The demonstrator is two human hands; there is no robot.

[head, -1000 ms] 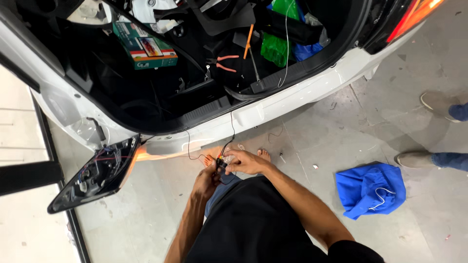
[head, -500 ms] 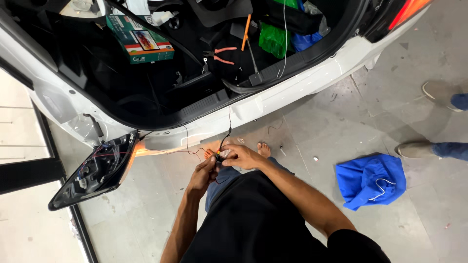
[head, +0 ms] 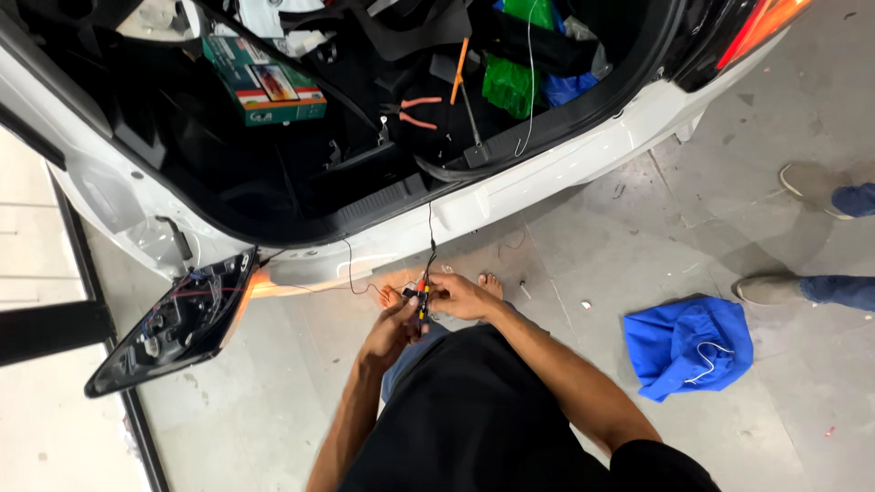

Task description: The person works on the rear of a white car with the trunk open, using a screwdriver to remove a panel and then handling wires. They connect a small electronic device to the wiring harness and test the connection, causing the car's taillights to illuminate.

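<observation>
Grey concrete floor [head: 592,237] runs under the open boot of a white car [head: 510,196], whose cargo well holds pliers [head: 412,107], a green box [head: 264,82] and green bags. Both hands meet just below the bumper: the left hand [head: 394,330] and right hand [head: 460,296] are pinched shut on a small connector [head: 421,299] at the end of a thin black wire [head: 430,239]. That wire rises almost straight up from the hands over the bumper lip; the right hand sits slightly nearer the car. What exactly the fingertips grip is hard to make out. A detached tail-lamp [head: 173,319] hangs to the left, and a blue cloth [head: 688,346] lies to the right.
</observation>
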